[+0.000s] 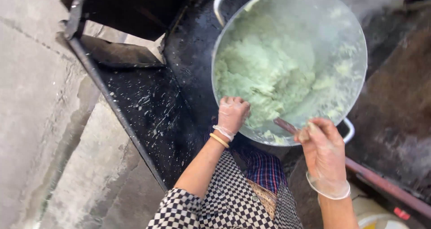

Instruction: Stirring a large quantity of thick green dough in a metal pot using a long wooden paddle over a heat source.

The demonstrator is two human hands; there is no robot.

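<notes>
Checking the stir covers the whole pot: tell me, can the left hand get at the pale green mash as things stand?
Probably yes. The left hand already grips the near rim of the metal pot, the pale green mash lies uncovered just beyond its fingers, and nothing stands between; steam blurs the far side.

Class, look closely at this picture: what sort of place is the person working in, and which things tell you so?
Probably a rough working kitchen or outdoor cooking spot. A big steaming metal pot of pale green mash sits on a black, splattered stove top, beside a bare concrete wall.

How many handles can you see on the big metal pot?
2: one handle at the pot's far left rim, one handle at the near right rim, beside the right hand.
</notes>
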